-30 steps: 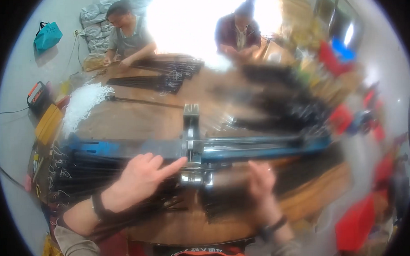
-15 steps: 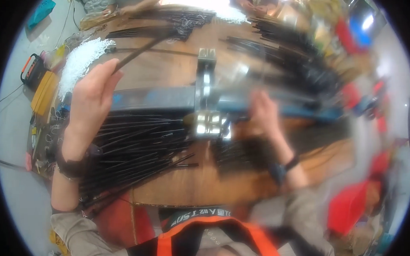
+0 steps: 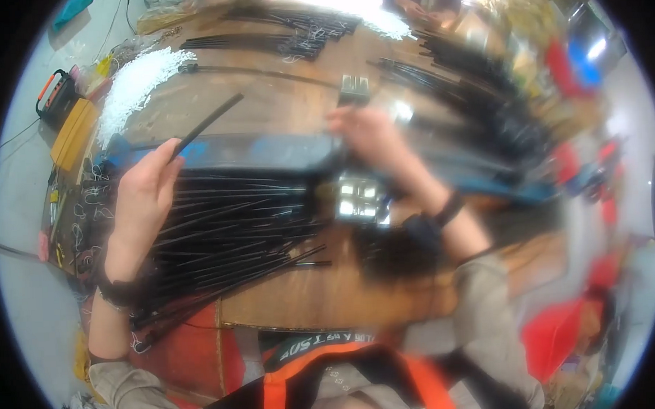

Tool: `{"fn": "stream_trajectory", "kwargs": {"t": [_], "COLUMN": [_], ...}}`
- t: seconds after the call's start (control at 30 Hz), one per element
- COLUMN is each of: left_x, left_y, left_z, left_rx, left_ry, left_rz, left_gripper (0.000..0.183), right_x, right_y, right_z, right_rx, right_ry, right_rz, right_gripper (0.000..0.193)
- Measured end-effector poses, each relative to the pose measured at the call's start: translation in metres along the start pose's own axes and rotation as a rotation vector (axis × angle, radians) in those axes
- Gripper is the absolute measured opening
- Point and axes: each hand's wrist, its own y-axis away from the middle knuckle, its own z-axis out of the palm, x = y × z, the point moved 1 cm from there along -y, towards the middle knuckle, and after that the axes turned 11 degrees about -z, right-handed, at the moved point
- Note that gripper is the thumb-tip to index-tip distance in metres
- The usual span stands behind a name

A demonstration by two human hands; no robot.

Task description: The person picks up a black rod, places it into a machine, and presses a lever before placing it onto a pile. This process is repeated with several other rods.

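My left hand (image 3: pixel 141 211) is closed around one end of a slim black rod (image 3: pixel 213 122), which slants up and away to the right. Smeared by motion, my right hand (image 3: pixel 374 139) is at the middle of the table, its fingers just in front of a shiny metal block (image 3: pixel 354 87); whether they grip anything cannot be made out. A second metal block (image 3: pixel 363 199) with bright square faces lies nearer to me. Between the two blocks, a long grey bar with blue patches (image 3: pixel 282 150) runs across the table. Many black rods (image 3: pixel 220 219) lie in a fanned heap below my left hand.
White small pieces (image 3: pixel 143 85) are heaped at the far left. More bundles of black rods (image 3: pixel 467 77) lie at the far right. A yellow box (image 3: pixel 72 132) and a black-and-orange case (image 3: pixel 55 98) stand at the left edge. Another person's hands (image 3: pixel 425 13) show blurred at the far side.
My right hand has moved left and away from me, to the far metal block. My left hand still holds the rod, whose far tip has come lower and nearer.
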Motion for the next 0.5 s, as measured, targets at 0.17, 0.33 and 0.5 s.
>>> {"fn": "stream_trajectory", "kwargs": {"t": [0.17, 0.33, 0.5], "left_x": [0.007, -0.017, -0.017], "left_y": [-0.017, -0.023, -0.037], "left_z": [0.009, 0.015, 0.051], "left_rx": [-0.009, -0.036, -0.233], "left_ry": [0.041, -0.126, -0.201], "left_rz": [0.047, 0.047, 0.212], "left_gripper": [0.025, 0.025, 0.025], "right_x": [-0.003, 0.031, 0.063], "right_y": [-0.013, 0.045, 0.154], "right_z": [0.006, -0.042, -0.164], "right_rx": [-0.24, -0.051, -0.072], "right_ry": [0.209, 0.664, 1.05], "right_rz": [-0.046, -0.175, -0.047], "right_gripper": [0.018, 0.009, 0.013]}}
